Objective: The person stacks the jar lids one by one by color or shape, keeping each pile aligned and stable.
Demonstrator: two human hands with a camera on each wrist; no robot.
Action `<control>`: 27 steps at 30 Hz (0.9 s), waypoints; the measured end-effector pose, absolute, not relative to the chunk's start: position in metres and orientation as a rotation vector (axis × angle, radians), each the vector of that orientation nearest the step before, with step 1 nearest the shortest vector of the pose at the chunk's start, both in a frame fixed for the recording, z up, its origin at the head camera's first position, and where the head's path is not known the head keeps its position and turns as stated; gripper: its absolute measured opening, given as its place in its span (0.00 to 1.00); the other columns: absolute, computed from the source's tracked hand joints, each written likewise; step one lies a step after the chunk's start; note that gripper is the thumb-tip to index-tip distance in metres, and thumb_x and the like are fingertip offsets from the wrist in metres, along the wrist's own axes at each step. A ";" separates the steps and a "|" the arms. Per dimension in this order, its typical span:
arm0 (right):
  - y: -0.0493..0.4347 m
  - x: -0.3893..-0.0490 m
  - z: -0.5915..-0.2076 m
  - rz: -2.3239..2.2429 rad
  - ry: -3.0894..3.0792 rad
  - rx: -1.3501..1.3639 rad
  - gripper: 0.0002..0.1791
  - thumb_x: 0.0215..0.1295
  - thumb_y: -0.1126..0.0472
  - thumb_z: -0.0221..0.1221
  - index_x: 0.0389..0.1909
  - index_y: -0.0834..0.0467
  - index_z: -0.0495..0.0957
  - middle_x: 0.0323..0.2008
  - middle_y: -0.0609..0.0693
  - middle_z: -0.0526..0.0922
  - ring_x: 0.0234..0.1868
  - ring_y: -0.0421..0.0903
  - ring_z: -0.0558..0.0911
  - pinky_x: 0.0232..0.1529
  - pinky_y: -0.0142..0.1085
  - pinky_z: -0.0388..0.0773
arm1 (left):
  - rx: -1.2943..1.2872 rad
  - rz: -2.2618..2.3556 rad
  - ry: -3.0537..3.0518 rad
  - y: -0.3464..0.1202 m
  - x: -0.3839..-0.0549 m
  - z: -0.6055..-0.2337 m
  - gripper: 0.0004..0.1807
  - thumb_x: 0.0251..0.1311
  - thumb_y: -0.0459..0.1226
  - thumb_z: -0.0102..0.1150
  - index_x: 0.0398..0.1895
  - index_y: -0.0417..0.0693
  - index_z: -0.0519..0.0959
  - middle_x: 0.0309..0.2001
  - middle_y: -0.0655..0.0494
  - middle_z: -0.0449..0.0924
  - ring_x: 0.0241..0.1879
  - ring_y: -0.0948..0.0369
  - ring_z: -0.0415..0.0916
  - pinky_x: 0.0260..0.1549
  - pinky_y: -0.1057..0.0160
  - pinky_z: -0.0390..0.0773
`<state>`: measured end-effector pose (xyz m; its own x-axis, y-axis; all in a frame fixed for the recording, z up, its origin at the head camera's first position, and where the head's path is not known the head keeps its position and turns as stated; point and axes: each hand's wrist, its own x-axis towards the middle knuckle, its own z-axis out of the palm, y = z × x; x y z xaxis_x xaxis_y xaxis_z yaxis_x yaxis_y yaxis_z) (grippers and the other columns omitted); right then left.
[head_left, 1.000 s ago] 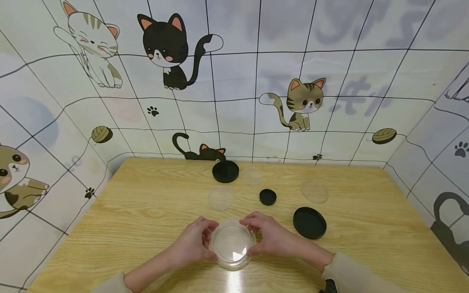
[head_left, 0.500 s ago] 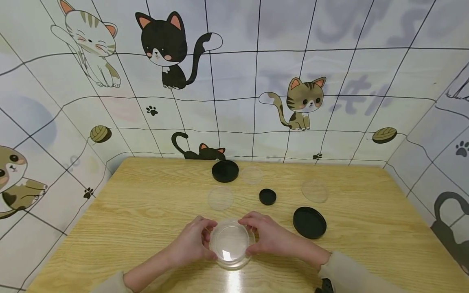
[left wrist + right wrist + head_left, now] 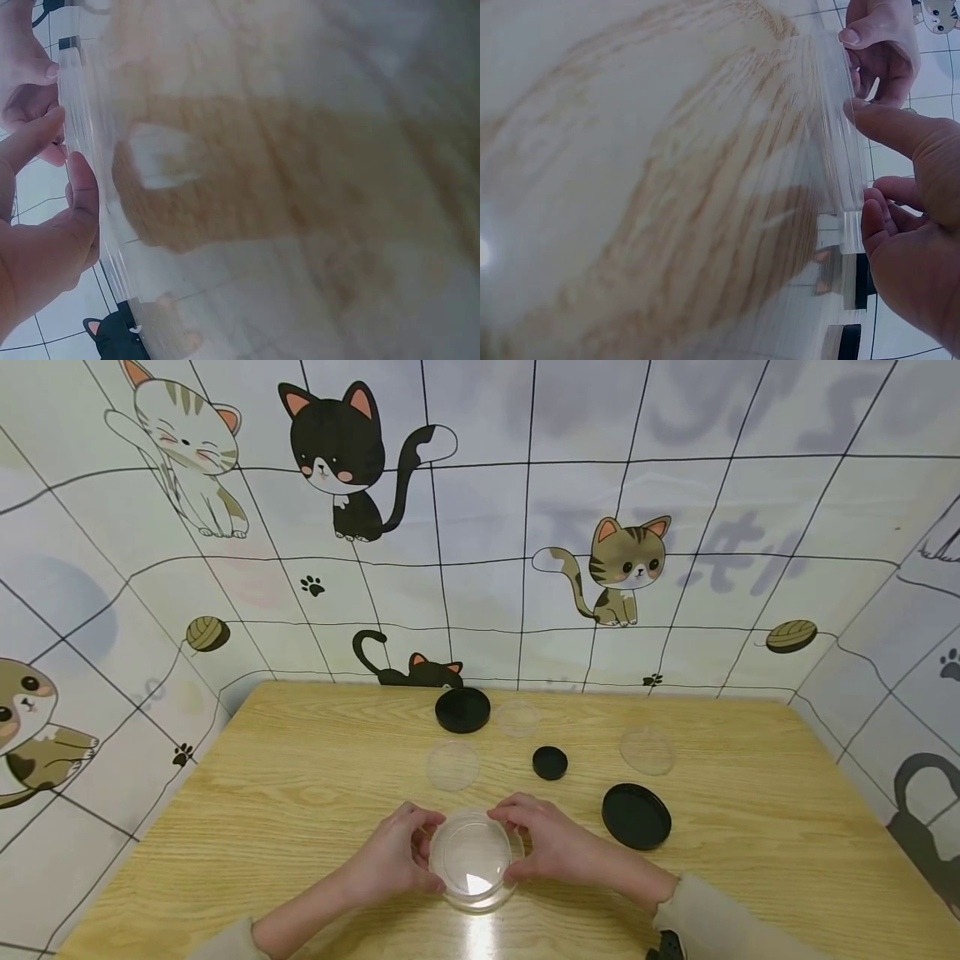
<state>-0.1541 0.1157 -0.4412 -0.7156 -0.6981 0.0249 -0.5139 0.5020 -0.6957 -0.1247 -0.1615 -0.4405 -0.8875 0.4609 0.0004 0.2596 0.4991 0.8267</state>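
Near the table's front edge, my two hands hold a stack of clear round plastic dishes [image 3: 472, 852] from opposite sides. My left hand [image 3: 392, 853] curls its fingers and thumb round the left rim. On the right rim, my right hand [image 3: 555, 845] grips with fingers at the back and thumb in front. Layered clear rims [image 3: 832, 127] show edge-on in the right wrist view, with fingertips right against them. The left wrist view shows the clear side wall [image 3: 82, 127] beside the left fingers. A lower rim peeks out in front of the upper one.
Beyond the hands lie a large black round lid [image 3: 636, 816], a small black one [image 3: 550, 762] and another black one [image 3: 462, 710] at the back. Thin clear discs lie among them: one at left [image 3: 453, 765], one at back [image 3: 517, 718], one at right [image 3: 647, 751]. A cat-patterned wall borders the table.
The upper clear dish and my right fingers have shifted very slightly left, and the glare on it has changed. Both hands keep their grip; the other pieces lie where they were.
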 end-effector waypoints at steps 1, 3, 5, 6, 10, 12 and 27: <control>0.116 -0.154 -0.441 -1.024 2.487 -1.024 0.39 0.50 0.59 0.80 0.64 0.66 0.77 0.56 0.50 0.76 0.47 0.40 0.75 0.49 0.35 0.75 | 0.617 1.336 2.519 -0.162 -0.125 -0.441 0.42 0.34 0.28 0.85 0.57 0.26 0.75 0.41 0.50 0.70 0.33 0.63 0.73 0.32 0.69 0.80; 0.117 -0.154 -0.442 -1.030 2.484 -1.018 0.39 0.50 0.59 0.80 0.64 0.65 0.77 0.56 0.49 0.76 0.47 0.40 0.75 0.49 0.35 0.75 | 0.621 1.340 2.515 -0.162 -0.125 -0.441 0.42 0.35 0.28 0.85 0.58 0.26 0.75 0.41 0.50 0.70 0.33 0.63 0.73 0.31 0.69 0.80; 0.117 -0.155 -0.442 -1.044 2.478 -1.011 0.39 0.50 0.59 0.80 0.64 0.65 0.77 0.56 0.49 0.76 0.47 0.40 0.75 0.48 0.35 0.75 | 0.623 1.343 2.512 -0.162 -0.125 -0.441 0.42 0.35 0.27 0.85 0.58 0.26 0.75 0.41 0.50 0.70 0.34 0.64 0.73 0.31 0.69 0.80; 0.118 -0.155 -0.441 -1.055 2.472 -1.004 0.40 0.50 0.59 0.80 0.64 0.65 0.77 0.56 0.49 0.76 0.47 0.40 0.75 0.48 0.34 0.76 | 0.624 1.345 2.509 -0.162 -0.125 -0.441 0.42 0.35 0.27 0.85 0.59 0.26 0.75 0.41 0.50 0.70 0.34 0.64 0.73 0.31 0.69 0.80; 0.119 -0.156 -0.438 -1.104 2.457 -0.987 0.39 0.51 0.61 0.79 0.64 0.65 0.76 0.55 0.50 0.77 0.45 0.41 0.76 0.45 0.34 0.78 | 0.627 1.360 2.489 -0.163 -0.125 -0.439 0.43 0.36 0.27 0.85 0.60 0.27 0.75 0.43 0.49 0.70 0.34 0.63 0.73 0.32 0.68 0.81; 0.121 -0.158 -0.435 -1.119 2.470 -0.990 0.38 0.52 0.62 0.79 0.64 0.65 0.76 0.55 0.51 0.77 0.44 0.42 0.76 0.45 0.35 0.79 | 0.633 1.367 2.484 -0.163 -0.127 -0.436 0.43 0.37 0.28 0.85 0.61 0.29 0.75 0.44 0.49 0.70 0.35 0.62 0.74 0.33 0.67 0.82; 0.143 -0.176 -0.397 -1.301 2.559 -1.014 0.37 0.54 0.65 0.77 0.66 0.61 0.75 0.55 0.52 0.78 0.47 0.52 0.77 0.49 0.46 0.80 | 0.781 1.527 2.481 -0.171 -0.151 -0.398 0.41 0.45 0.27 0.81 0.66 0.38 0.73 0.50 0.46 0.71 0.40 0.47 0.76 0.37 0.61 0.84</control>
<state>-0.1756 0.1432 -0.3972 -0.7739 -0.6002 0.2022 -0.5170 0.4144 -0.7490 -0.1512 -0.1709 -0.3976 -0.8587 0.4877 0.1578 0.3606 0.3560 0.8621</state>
